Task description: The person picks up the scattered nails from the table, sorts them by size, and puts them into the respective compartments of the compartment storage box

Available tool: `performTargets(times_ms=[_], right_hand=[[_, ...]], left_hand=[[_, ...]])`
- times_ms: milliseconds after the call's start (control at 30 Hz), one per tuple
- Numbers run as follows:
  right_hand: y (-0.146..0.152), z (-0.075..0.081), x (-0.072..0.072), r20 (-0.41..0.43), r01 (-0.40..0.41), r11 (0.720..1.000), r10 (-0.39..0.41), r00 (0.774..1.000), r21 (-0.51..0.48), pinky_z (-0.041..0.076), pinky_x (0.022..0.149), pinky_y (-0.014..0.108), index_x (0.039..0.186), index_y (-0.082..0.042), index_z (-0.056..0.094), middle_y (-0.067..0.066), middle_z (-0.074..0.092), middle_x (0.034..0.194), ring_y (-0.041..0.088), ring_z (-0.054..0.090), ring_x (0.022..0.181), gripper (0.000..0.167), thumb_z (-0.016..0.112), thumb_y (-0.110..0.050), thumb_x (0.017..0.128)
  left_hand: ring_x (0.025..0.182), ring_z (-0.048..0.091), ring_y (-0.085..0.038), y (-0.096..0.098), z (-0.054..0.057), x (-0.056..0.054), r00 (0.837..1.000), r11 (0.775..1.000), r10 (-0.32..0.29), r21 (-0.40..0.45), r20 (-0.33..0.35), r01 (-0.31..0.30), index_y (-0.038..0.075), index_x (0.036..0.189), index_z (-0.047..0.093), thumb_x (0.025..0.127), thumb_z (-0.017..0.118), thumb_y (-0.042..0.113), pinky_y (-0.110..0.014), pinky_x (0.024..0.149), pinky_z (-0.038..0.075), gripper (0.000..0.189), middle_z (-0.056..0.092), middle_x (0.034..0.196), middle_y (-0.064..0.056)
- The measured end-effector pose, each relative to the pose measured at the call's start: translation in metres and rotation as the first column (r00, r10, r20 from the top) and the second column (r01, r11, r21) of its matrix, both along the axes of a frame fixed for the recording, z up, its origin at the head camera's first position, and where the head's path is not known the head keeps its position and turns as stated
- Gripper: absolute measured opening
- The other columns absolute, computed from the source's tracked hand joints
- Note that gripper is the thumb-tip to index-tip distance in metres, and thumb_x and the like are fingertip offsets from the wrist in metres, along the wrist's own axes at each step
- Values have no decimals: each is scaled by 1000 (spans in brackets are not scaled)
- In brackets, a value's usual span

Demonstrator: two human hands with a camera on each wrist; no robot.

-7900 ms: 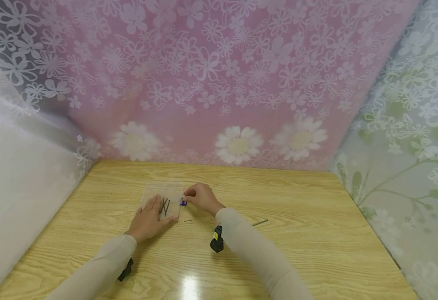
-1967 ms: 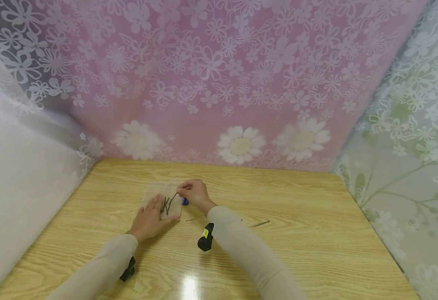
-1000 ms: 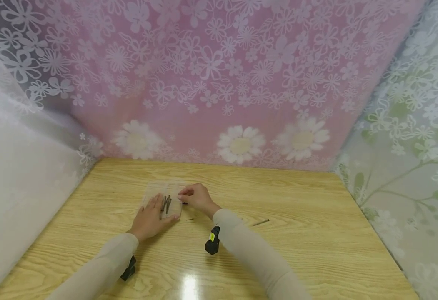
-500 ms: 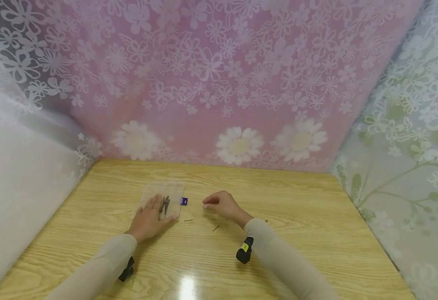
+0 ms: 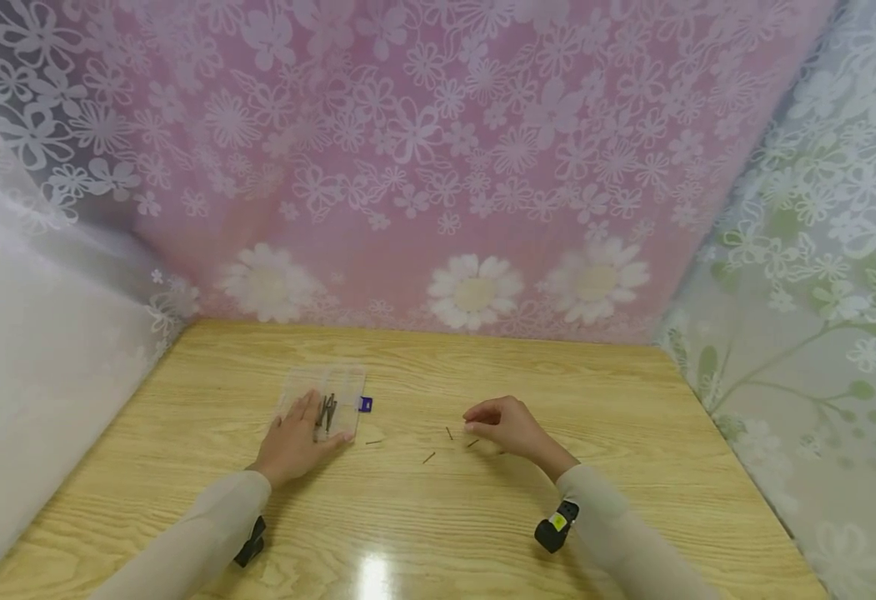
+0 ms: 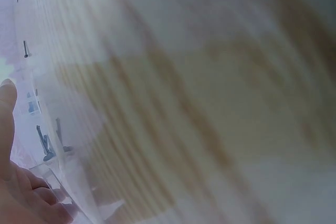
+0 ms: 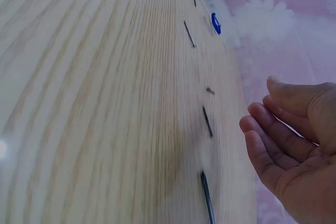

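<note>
Across the wooden table (image 5: 415,525), the left hand (image 5: 292,439) lies spread over the clear box (image 5: 343,382), dark nails (image 5: 328,410) showing inside, blue latch (image 5: 366,404) jutting from its right edge. Over to the right hand (image 5: 511,427): fingers loosely curved, thumb apart, empty, hovering just beside loose nails (image 5: 428,457) strewn out from the box.

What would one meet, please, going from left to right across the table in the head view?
Left hand → small blue plastic clasp → nearest thin dark metal nail → second thin dark nail, farther back → right hand.
</note>
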State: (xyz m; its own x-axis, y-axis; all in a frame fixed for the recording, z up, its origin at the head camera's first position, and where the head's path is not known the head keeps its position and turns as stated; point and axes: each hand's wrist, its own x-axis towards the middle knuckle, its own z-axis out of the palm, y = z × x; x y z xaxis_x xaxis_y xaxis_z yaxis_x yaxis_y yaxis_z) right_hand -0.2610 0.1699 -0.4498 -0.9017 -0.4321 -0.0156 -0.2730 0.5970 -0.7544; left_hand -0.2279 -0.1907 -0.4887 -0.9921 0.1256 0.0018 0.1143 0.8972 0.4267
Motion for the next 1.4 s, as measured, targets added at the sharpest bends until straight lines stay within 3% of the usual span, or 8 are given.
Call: performTargets(times_ms=[333,567,733,1067,1400], right_hand=[[53,-3,8,-71,-3,999,7,997,52,55,82,40,110,2,69,13,71,104,26,67,94,25,67,-14,91],[79,-11,12,-103,49,994,-39,994,99,55,80,36,107,1,70,12,71,102,24,66,91,23,69,-12,89],[89,-17,13,-132,83,990,-68,989,115,55,76,32,107,1,70,10,71,100,21,66,88,24,70,-13,87],[107,-22,17,-169,73,983,-45,985,166,53,71,29,103,0,71,7,70,95,17,62,82,23,73,-13,85],[101,-29,12,-219,89,986,-55,974,145,48,63,24,100,0,72,1,65,83,7,55,72,19,73,-12,85]], left_hand=[[143,16,-41,1,1,1,1000,1000,-6,2,7,6,-5,151,12,88,49,68,-65,111,10,103,15,157,-23],[143,17,-42,0,1,0,1000,1000,-5,11,3,5,-5,151,13,88,51,67,-65,111,10,103,15,157,-23],[143,18,-42,-1,0,1,1000,1000,-6,-2,-15,6,-6,151,15,87,49,69,-66,110,11,104,17,156,-24],[143,18,-42,0,-1,2,1000,1000,-5,-4,-15,5,-7,150,15,88,49,68,-66,110,11,103,17,156,-24],[143,17,-41,-1,-4,0,1000,1000,-4,5,-11,4,-5,151,14,87,51,67,-66,110,11,104,16,156,-23]])
